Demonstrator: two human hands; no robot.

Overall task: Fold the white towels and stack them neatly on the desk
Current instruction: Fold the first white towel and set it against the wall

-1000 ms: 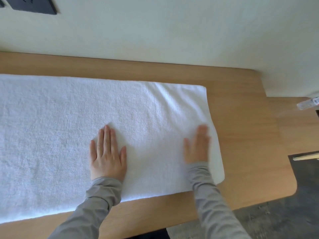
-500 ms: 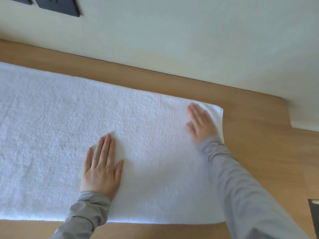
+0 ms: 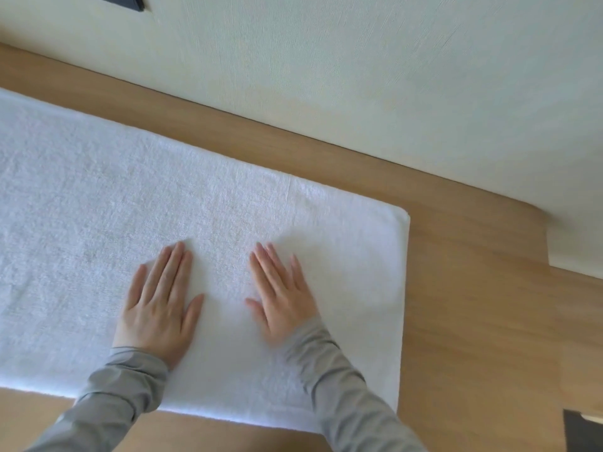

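Note:
A long white towel (image 3: pixel 98 197) lies flat on the wooden desk (image 3: pixel 463 288), running off the left edge of the view; its right end stops short of the desk's right side. My left hand (image 3: pixel 160 308) presses flat on the towel, palm down, fingers together. My right hand (image 3: pixel 284 295) lies flat on the towel just to the right of it, fingers slightly spread, a little blurred. Neither hand grips any cloth. Grey sleeves cover both forearms.
A pale wall (image 3: pixel 359 76) borders the desk's far edge, with a dark socket plate (image 3: pixel 124 0) at the top left. Bare wood shows to the right of the towel. A dark object (image 3: pixel 584 432) sits at the lower right corner.
My right hand slid from the towel's far right corner back toward me and leftward, ending beside my left hand. The left hand stayed pressed on the towel. The view shifted.

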